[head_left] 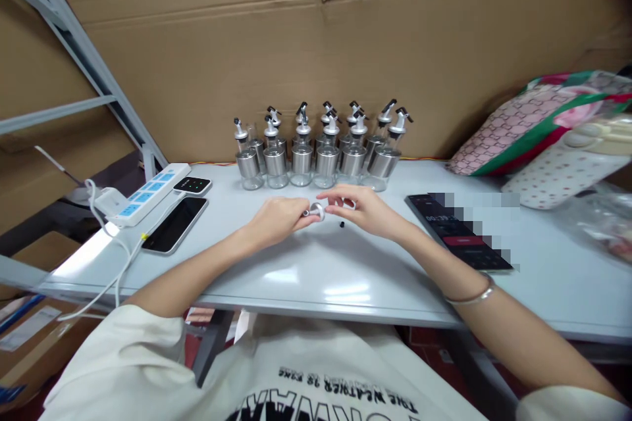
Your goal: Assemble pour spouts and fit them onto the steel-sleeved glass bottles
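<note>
My left hand (281, 220) is closed, thumb and fingers pinching a silver-white pourer spout (316, 211) just above the table. The spout's round end faces right; its narrow end is partly hidden by my fingers. Right beside that round end is my right hand (363, 210), fingers bent and apart; whether a fingertip touches the rim I cannot tell. A small black piece (342, 224) lies on the table under my right hand. Behind both hands stand several glass bottles (326, 161) with steel sleeves, most topped by spouts with black levers. One bottle (255, 145) at the back left shows no spout.
On the left of the table (237, 289) lie a phone (175, 227), a small device with a lit display (193, 185) and a power strip (153, 191) with white cables. To the right are another phone (459, 233) and patterned bags (518, 125). Cardboard (316, 46) stands behind.
</note>
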